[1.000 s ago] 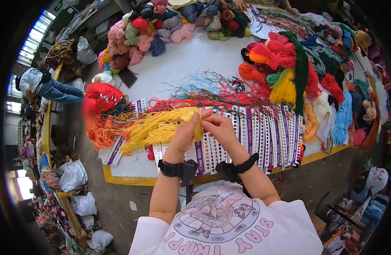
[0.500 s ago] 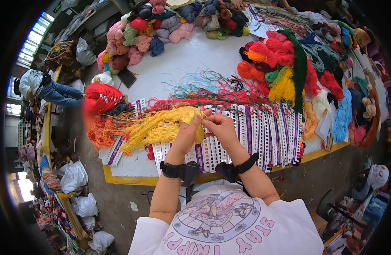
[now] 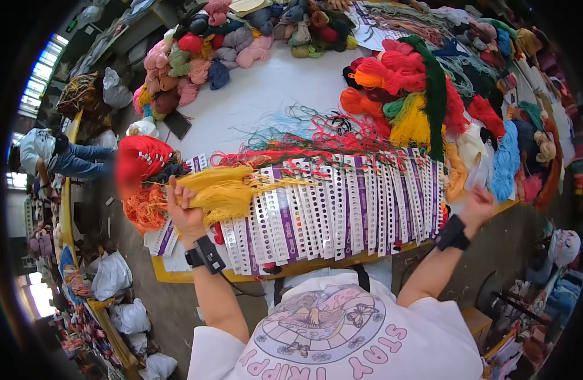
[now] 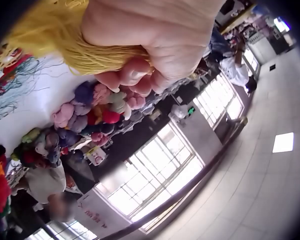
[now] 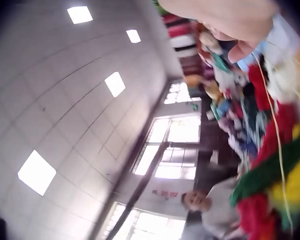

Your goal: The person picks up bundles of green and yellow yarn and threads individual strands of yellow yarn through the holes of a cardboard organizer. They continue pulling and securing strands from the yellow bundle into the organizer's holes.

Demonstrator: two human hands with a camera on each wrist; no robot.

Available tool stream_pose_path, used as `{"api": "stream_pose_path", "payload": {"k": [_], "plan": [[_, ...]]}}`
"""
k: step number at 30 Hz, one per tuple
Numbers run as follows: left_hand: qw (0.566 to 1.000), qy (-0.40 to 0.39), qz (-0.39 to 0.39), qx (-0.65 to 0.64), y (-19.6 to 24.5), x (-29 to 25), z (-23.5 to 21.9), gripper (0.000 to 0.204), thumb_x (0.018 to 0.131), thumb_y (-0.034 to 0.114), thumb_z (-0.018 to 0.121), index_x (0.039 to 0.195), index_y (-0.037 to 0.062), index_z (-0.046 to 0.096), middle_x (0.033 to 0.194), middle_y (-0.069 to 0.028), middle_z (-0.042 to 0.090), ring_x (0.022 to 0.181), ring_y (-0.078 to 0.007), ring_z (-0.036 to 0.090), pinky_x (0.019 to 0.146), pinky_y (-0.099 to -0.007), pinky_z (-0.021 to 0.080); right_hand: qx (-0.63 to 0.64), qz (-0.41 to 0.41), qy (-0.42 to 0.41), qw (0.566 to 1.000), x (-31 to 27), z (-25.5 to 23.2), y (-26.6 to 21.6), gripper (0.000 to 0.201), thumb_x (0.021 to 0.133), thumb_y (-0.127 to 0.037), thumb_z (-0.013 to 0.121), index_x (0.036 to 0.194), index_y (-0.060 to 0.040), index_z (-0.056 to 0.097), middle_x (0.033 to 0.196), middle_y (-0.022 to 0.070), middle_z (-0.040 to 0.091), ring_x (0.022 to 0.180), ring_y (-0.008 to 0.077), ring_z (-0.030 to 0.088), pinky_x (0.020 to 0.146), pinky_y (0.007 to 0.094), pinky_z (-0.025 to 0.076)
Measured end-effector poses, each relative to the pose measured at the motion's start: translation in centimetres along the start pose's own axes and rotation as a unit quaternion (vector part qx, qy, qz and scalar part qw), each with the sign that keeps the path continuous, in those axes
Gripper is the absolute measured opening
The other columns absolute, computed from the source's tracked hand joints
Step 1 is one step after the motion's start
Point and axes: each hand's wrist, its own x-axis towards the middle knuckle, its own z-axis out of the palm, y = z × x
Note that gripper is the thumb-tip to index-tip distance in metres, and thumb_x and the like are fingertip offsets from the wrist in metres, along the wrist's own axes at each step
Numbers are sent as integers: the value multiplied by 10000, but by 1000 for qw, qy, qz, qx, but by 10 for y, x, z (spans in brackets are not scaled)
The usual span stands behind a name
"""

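My left hand (image 3: pixel 187 214) grips a skein of yellow yarn (image 3: pixel 220 192) at the left of the table. In the left wrist view, fingers curl round the yellow strands (image 4: pixel 102 56). Loose yellow ends trail rightward from the bundle, over a row of white and purple punched cards (image 3: pixel 333 209). Far to the right, near the table's front edge, is my right hand (image 3: pixel 478 206), blurred in the head view. The right wrist view shows its fingers curled, with a thin yellow thread (image 5: pixel 276 131) running down from them.
Orange yarn (image 3: pixel 144 208) and a red skein (image 3: pixel 142 157) lie left of my left hand. Red and green threads (image 3: pixel 317 149) run behind the cards. Heaps of coloured yarn (image 3: pixel 405 76) line the back and right. A phone (image 3: pixel 177 125) lies at the back left.
Both hands were together at the yellow yarn over the cards. Now they are far apart: my left hand has moved left with the skein, my right hand far right with a thread.
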Motion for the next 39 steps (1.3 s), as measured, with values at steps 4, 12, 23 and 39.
{"api": "stream_pose_path", "payload": {"k": [4,12,23,39], "plan": [[982,54,-93,156,-64,-11,44,128,848,255,559,841,128,542,612,61,466,468,-36,411,440,-178,362,119,47,143,981,26,-31,7,156,803,-133,430,734,-23,518,679,54,485,679,180,502,742,320,458],[866,-59,-343,359,-238,-50,48,140,780,142,617,888,52,612,604,38,518,449,-34,433,387,-178,302,159,390,-524,740,-170,147,7,231,864,-179,493,1058,-58,455,737,21,558,614,47,542,500,236,440],[681,-34,-128,720,-265,-51,23,196,740,176,642,712,-10,588,565,-16,519,476,-96,482,428,-248,371,-210,-19,-390,896,-171,152,32,119,758,-124,578,800,-13,582,721,160,604,639,297,597,576,363,467],[786,-23,-119,606,-270,-40,17,104,773,131,608,728,62,544,558,5,476,426,-57,423,376,-205,329,-192,8,-408,893,-169,154,37,104,708,-123,634,770,-39,631,732,102,588,667,268,582,603,340,461]]}}
